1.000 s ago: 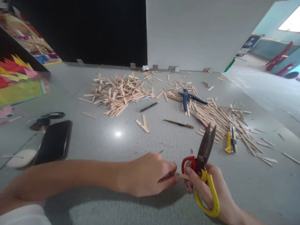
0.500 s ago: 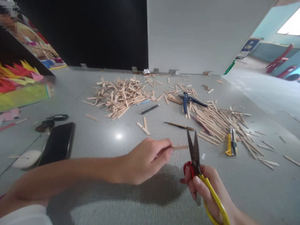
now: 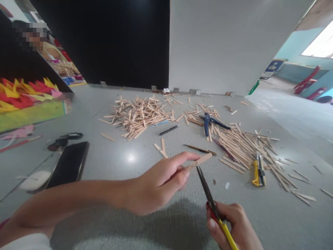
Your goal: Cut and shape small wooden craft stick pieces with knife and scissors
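Between the thumb and fingers of my left hand is a wooden craft stick, tilted up to the right, with a small cut or mark on its face. My right hand grips scissors with red and yellow handles. Their blades look closed, and the tips point up at the stick's lower edge; whether they touch it I cannot tell. Beyond my left hand, two craft sticks form a V on the table. A thin brass-coloured craft knife lies just past the held stick.
A heap of craft sticks lies at the back, with more sticks to the right. Around them are a blue-handled cutter, a black pen and a yellow box cutter. A phone rests at left; a person is beyond the panels.
My left hand has turned the craft stick, so its face and rounded end now show. The scissors have closed and swung left toward it. The view has shifted slightly.
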Available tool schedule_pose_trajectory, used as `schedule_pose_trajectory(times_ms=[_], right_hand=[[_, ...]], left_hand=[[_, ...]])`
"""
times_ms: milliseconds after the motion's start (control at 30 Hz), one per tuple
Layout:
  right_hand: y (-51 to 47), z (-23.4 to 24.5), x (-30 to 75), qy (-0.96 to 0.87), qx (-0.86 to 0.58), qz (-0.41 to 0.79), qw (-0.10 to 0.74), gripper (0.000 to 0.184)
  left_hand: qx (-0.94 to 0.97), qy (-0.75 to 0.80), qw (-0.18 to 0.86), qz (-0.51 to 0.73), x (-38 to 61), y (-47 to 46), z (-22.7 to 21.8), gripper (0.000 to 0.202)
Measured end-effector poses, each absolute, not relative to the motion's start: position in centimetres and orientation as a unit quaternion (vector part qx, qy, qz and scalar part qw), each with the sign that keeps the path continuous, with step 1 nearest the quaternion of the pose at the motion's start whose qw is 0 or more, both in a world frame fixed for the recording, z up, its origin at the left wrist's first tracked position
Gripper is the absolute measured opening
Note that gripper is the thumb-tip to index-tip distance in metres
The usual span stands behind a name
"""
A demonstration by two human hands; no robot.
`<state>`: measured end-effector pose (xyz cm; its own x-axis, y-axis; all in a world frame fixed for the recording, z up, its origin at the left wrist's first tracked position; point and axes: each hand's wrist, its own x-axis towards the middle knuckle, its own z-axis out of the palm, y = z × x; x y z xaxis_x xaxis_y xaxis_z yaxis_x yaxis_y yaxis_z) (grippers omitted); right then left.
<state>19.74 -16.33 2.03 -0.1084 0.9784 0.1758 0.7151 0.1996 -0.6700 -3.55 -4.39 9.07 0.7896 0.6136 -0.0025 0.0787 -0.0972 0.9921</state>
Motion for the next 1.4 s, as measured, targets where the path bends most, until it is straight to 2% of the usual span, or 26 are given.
schedule_pose_trajectory(times_ms=[300,433,567,867,1100,1233,1400], right_hand=[[-16.5,1.0,20.1,-0.737,-0.589,0.167,0.286,0.07],[-16.4,0.8,20.0,-0.74,-0.592,0.15,0.282,0.074],[-16.5,0.5,20.0,-0.73,-0.6,0.168,0.281,0.075],[-16.5,0.0,20.7,-0.712,-0.609,0.22,0.272,0.059],[-16.5,0.1,20.6,-0.713,-0.604,0.23,0.273,0.058],[-16.4,0.1,20.5,-0.713,-0.606,0.226,0.27,0.058],[-16.1,0.5,20.2,-0.708,-0.609,0.233,0.271,0.057]], left_hand=[[0.689,0.246,0.646,0.217,-3.4,-4.8,9.5,0.044],[0.682,0.245,0.651,0.225,-3.4,-5.0,9.2,0.043],[0.675,0.254,0.653,0.231,-3.4,-5.2,9.2,0.041],[0.679,0.264,0.645,0.23,-3.3,-5.2,9.3,0.041],[0.705,0.272,0.621,0.209,-3.4,-4.9,9.3,0.049],[0.75,0.276,0.57,0.189,-3.5,-4.2,9.5,0.042],[0.835,0.256,0.435,0.219,-3.4,-3.7,9.1,0.024]])
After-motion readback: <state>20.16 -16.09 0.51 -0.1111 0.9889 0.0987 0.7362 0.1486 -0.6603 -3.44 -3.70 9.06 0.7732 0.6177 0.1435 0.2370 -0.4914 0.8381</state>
